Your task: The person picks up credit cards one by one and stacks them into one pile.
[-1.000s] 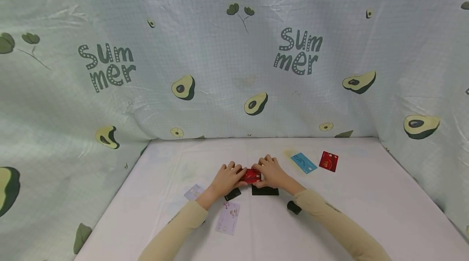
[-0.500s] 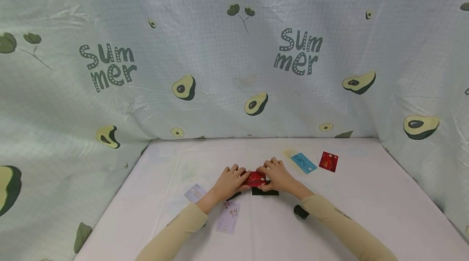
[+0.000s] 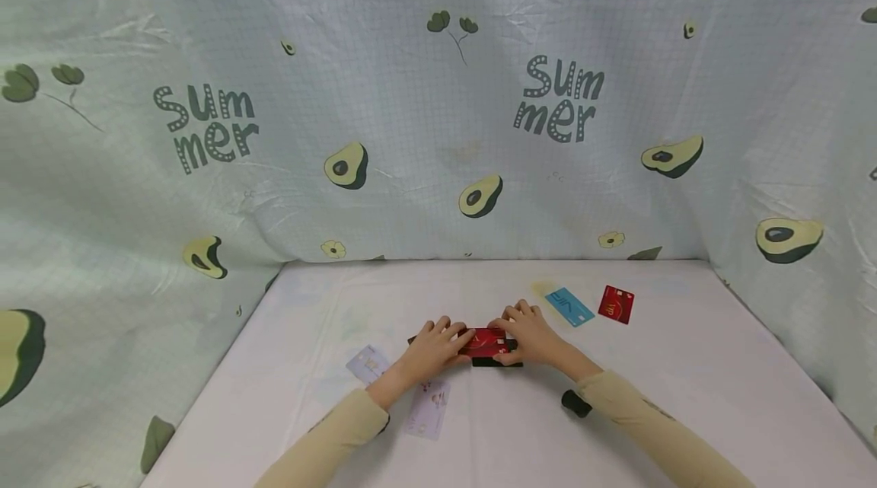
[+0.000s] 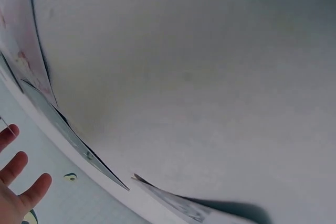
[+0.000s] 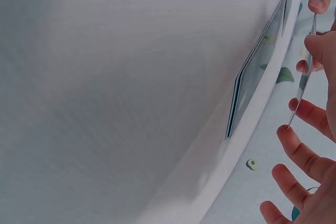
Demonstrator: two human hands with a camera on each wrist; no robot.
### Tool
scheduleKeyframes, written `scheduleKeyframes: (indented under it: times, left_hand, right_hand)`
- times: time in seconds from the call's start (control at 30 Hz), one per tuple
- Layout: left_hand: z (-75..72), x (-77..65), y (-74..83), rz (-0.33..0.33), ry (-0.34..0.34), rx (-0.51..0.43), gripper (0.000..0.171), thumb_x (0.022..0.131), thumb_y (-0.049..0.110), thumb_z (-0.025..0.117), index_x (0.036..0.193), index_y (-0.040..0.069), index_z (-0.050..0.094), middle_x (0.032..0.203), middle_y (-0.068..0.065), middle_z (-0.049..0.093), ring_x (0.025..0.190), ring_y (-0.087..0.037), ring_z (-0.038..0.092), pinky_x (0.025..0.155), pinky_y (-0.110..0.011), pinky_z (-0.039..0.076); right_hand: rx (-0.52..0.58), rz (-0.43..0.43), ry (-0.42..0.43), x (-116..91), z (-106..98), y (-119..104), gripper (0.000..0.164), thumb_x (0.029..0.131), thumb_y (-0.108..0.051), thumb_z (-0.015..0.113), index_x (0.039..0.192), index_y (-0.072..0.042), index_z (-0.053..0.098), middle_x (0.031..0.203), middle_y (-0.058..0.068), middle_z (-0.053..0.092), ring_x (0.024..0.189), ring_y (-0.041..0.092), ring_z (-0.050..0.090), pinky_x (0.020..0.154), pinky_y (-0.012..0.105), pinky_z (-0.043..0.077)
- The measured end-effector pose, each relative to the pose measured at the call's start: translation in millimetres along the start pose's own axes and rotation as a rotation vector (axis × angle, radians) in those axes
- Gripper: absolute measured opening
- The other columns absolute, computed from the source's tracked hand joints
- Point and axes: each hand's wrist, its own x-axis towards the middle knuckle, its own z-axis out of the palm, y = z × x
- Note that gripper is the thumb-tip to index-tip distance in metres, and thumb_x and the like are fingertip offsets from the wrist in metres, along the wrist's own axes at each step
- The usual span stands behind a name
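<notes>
Both hands hold one red card with "VIP" lettering [image 3: 485, 342], near the middle of the table. The left hand [image 3: 434, 346] pinches its left edge between thumb and fingers. At its right edge, the right hand [image 3: 533, 337] pinches it the same way. The right wrist view catches the red card [image 5: 300, 95] nearly edge-on, between the right fingertips [image 5: 286, 134]. Just below the red card in the head view, a black card [image 3: 496, 362] lies on the table, partly covered. A dark corner [image 3: 411, 339] peeks out past the left hand.
A blue card [image 3: 570, 307] and another red VIP card [image 3: 617, 304] lie at the back right. Two lilac cards [image 3: 368, 363] lie on the left, one partly under the left forearm. A patterned sheet [image 3: 397, 107] hangs behind the white table [image 3: 617, 397].
Both hands have carried the red card to the right and slightly toward the body. The black card near the left hand has become mostly hidden behind it.
</notes>
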Motion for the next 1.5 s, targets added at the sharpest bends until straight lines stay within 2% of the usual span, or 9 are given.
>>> scheduleKeyframes:
  times: [0.13,0.3,0.77,1.03,1.5]
  left_hand:
    - [-2.4,-0.3,3.6,0.000,-0.035,-0.039,0.047,0.088,0.046,0.045,0.127,0.021,0.049,0.117,0.004,0.055,0.097,-0.014,0.047,0.074,-0.030,0.043]
    - [-3.2,-1.1,7.4,0.004,-0.060,-0.067,0.047,0.089,0.046,0.044,0.128,0.020,0.048,0.118,0.003,0.054,0.099,-0.015,0.046,0.076,-0.031,0.042]
    - [-1.4,4.6,11.9,0.034,-0.046,-0.040,0.048,0.088,0.051,0.042,0.126,0.022,0.049,0.108,0.003,0.055,0.096,-0.014,0.046,0.075,-0.030,0.041]
    - [-3.7,8.4,13.0,0.054,-0.054,-0.042,0.048,0.086,0.052,0.044,0.123,0.022,0.051,0.102,0.003,0.056,0.094,-0.014,0.046,0.073,-0.028,0.039]
    - [-4.1,11.7,12.4,0.101,-0.079,-0.012,0.046,0.085,0.052,0.047,0.120,0.022,0.051,0.103,0.004,0.057,0.092,-0.013,0.046,0.070,-0.027,0.038]
  right_hand:
    - [0.014,-0.017,0.013,-5.2,1.2,1.5,0.049,0.068,-0.047,0.071,0.108,-0.021,0.059,0.090,-0.003,0.050,0.086,0.015,0.035,0.070,0.035,0.029]
    - [0.021,0.000,-0.012,-9.3,3.8,4.0,0.050,0.068,-0.049,0.069,0.110,-0.023,0.059,0.092,-0.003,0.050,0.088,0.014,0.034,0.072,0.034,0.028]
    - [0.087,0.021,-0.062,-17.3,0.2,8.4,0.053,0.068,-0.049,0.069,0.114,-0.023,0.057,0.098,-0.003,0.050,0.091,0.014,0.034,0.074,0.034,0.028]
    - [0.093,0.031,-0.070,-20.2,-1.0,9.5,0.051,0.069,-0.047,0.069,0.112,-0.021,0.059,0.097,-0.004,0.050,0.090,0.013,0.033,0.073,0.033,0.027]
    - [0.072,0.053,-0.086,-24.3,-2.2,10.5,0.051,0.067,-0.043,0.071,0.111,-0.019,0.059,0.100,-0.003,0.052,0.091,0.014,0.035,0.075,0.037,0.030]
